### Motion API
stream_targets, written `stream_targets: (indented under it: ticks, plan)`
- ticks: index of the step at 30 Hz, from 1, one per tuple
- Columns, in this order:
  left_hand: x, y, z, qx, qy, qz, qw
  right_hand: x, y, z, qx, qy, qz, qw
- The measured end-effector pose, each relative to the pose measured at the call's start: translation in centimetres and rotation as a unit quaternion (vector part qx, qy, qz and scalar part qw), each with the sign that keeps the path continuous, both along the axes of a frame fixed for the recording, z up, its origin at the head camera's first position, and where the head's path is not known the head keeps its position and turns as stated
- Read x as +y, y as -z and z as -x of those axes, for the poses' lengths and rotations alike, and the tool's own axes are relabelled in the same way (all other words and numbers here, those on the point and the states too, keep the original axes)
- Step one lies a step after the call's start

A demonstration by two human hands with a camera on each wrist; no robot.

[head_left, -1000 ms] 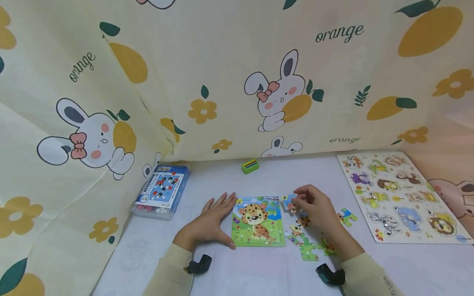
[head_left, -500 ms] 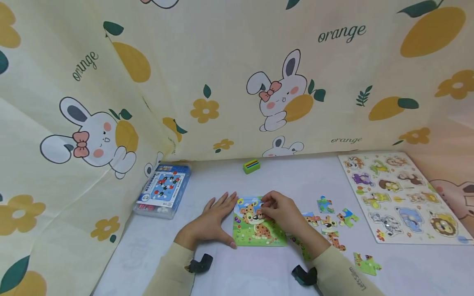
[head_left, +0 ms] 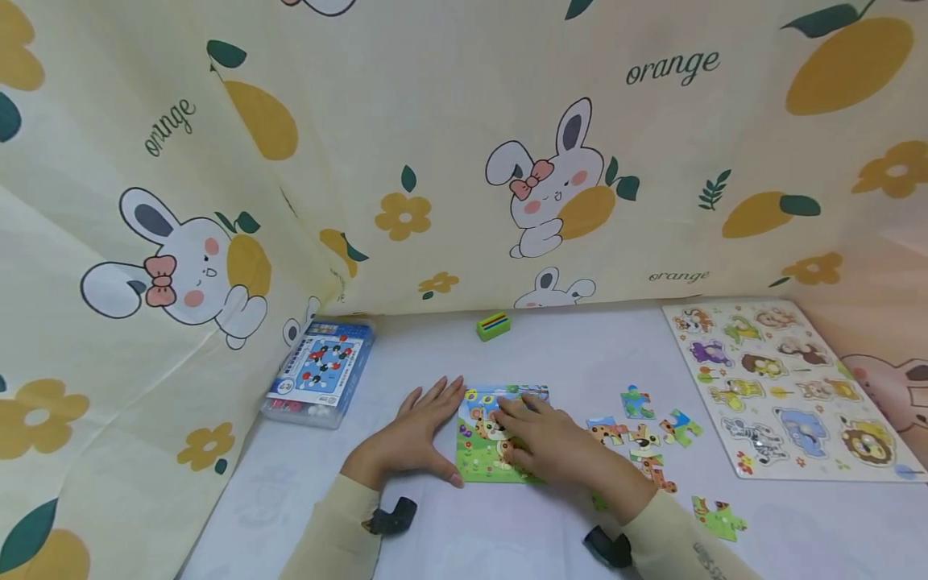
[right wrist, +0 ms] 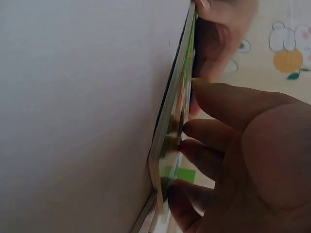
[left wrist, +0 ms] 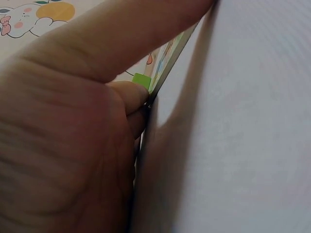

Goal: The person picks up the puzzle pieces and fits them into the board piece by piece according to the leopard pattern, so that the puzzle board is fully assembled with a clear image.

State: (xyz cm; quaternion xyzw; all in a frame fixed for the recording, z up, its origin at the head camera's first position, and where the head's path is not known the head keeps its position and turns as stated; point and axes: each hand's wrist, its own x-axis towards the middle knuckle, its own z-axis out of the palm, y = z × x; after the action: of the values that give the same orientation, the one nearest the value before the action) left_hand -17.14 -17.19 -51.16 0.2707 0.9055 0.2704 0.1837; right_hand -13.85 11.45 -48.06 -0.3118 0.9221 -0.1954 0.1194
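A square puzzle board (head_left: 474, 469) with a leopard picture lies on the white table in the head view. My left hand (head_left: 409, 443) rests along its left side, fingers spread and thumb near the lower left corner. My right hand (head_left: 554, 443) lies over the board's right part, its fingertips touching the surface, as the right wrist view shows along the board's edge (right wrist: 170, 116). A small jigsaw piece (head_left: 487, 404) with a sun on it sits at the board's upper left, by the right fingertips. The right hand hides much of the leopard.
Loose jigsaw pieces lie right of the board, among them a blue-green one (head_left: 637, 401) and a green one (head_left: 718, 517). A wooden animal board (head_left: 786, 387) is at far right, a blue plastic box (head_left: 319, 374) at left. A small green block (head_left: 493, 326) stands behind.
My right hand carried a jigsaw piece leftward from the loose pieces onto the board's upper left; its pinching fingers then spread over the board. The left hand stayed in place.
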Motion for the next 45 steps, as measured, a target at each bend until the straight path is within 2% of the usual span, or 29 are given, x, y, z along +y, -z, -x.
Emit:
stream_targets:
  ticks: [3,16,20,25,28,32,38,45]
  plan:
    - [-0.1,-0.1,0.0,0.0,0.003,-0.001,1.0,-0.8,-0.1,-0.3,-0.004,0.004,-0.026,0.9996]
    - [-0.1,-0.1,0.0,0.006,0.011,0.004,0.9999,-3.2,-0.1,0.1,-0.006,0.012,-0.053,0.9985]
    - [-0.1,-0.1,0.1,0.007,0.012,0.003,0.9999,-3.0,0.1,0.4,-0.024,0.017,-0.024,0.9993]
    - [-0.2,0.1,0.1,0.009,0.011,-0.005,0.9999,-1.9,0.6,0.9,-0.043,0.028,0.059,0.9969]
    - [-0.2,0.2,0.1,0.009,0.008,-0.005,0.9999,-1.0,0.4,0.9,-0.058,0.047,0.121,0.9899]
    - [-0.1,0.1,0.1,0.005,0.003,-0.006,1.0,0.6,-0.1,0.7,-0.073,0.08,0.194,0.9749]
    - [0.0,0.0,0.0,-0.002,-0.002,-0.004,1.0,3.6,-0.8,0.0,-0.089,0.123,0.269,0.951]
    - [0.0,0.1,0.0,0.0,-0.001,-0.007,1.0,7.8,-1.4,-0.7,-0.055,0.14,0.331,0.9317]
